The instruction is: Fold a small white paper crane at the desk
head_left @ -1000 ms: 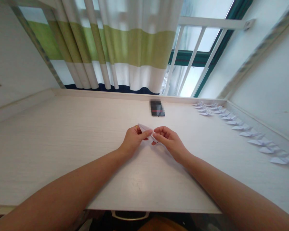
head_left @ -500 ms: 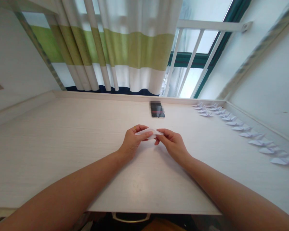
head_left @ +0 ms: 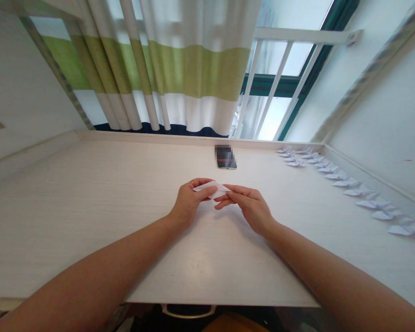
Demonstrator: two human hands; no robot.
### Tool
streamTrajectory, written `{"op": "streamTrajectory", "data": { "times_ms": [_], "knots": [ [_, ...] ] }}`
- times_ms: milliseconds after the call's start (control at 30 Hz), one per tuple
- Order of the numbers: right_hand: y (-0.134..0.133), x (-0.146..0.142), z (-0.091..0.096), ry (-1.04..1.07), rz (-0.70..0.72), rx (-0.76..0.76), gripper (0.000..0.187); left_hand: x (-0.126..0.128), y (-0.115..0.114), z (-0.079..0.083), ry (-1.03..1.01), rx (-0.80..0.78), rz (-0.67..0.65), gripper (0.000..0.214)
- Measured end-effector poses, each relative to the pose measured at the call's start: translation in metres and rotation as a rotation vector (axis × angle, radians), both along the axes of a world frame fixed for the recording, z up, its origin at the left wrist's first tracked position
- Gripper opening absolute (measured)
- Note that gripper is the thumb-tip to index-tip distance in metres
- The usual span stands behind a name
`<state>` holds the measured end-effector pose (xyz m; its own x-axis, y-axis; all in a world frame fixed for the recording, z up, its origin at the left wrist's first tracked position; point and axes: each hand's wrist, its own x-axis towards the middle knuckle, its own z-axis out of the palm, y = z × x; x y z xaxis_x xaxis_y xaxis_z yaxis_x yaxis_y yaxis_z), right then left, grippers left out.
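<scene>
Both of my hands meet over the middle of a pale wooden desk [head_left: 90,207]. Between them is a small piece of folded white paper [head_left: 212,188], held just above the desk. My left hand [head_left: 188,200], with a ring on one finger, pinches the paper's left end between thumb and fingers. My right hand [head_left: 247,205] pinches the right end with thumb and forefinger. The paper lies nearly flat and level, partly hidden by my fingers.
A dark phone [head_left: 225,157] lies beyond my hands near the desk's far edge. A long row of several folded white paper figures [head_left: 346,184] runs along the right side by the wall. A striped curtain [head_left: 180,69] and a barred window [head_left: 280,83] stand behind the desk.
The paper went from tilted, with its left tip raised, to flat and level between my hands. My right fingers shifted along its right end. My arms stayed in place.
</scene>
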<state>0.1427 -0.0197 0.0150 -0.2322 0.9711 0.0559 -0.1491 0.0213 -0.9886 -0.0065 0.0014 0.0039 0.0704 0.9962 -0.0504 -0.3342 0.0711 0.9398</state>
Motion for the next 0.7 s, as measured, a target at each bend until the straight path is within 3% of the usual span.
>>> {"op": "streamTrajectory", "data": {
  "times_ms": [333, 700],
  "knots": [
    [0.0008, 0.0027, 0.0054, 0.090, 0.034, -0.054, 0.024, 0.0009, -0.0003, 0.0012, 0.006, 0.037, 0.043, 0.031],
    [0.0032, 0.0049, 0.0108, 0.008, -0.067, -0.038, 0.026, -0.0013, 0.0026, 0.0013, 0.066, 0.056, 0.113, 0.032]
  ]
}}
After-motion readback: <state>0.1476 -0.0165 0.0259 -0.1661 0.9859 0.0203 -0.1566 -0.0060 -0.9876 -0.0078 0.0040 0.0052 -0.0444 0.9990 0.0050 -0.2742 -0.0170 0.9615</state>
